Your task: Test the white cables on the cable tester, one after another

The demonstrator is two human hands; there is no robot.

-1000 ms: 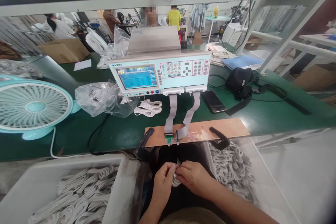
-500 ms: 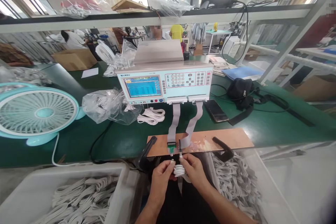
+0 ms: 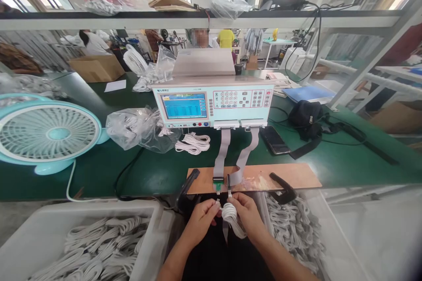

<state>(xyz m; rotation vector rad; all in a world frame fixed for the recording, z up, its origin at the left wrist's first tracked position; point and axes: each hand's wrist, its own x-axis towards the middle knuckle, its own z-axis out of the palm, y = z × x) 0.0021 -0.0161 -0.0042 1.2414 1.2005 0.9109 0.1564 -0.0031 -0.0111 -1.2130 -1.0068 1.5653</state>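
A coiled white cable [image 3: 233,219] hangs between my two hands at the table's front edge. My left hand [image 3: 205,216] is closed, pinching one connector end of it just below a green circuit board [image 3: 218,187]. My right hand [image 3: 245,210] is closed on the cable's other end, close under the second port, where a connector meets it. Two grey ribbon cables [image 3: 223,153] run from the wooden strip [image 3: 263,173] up to a white tester [image 3: 242,101] with a lit blue screen [image 3: 185,106]. Fingers partly hide both connector ends.
White bins of bundled cables stand at left [image 3: 145,228] and right [image 3: 329,228]. Black clamps [image 3: 189,189] hold the strip. On the green table [image 3: 154,175] are a fan [image 3: 56,134], a bagged bundle [image 3: 132,129], a phone [image 3: 275,140] and a black pouch [image 3: 305,114]. A person sits beyond.
The cable coil has swung down and to the right, showing more of its loops. Both hands stay near the ports, and the whole view has shifted slightly.
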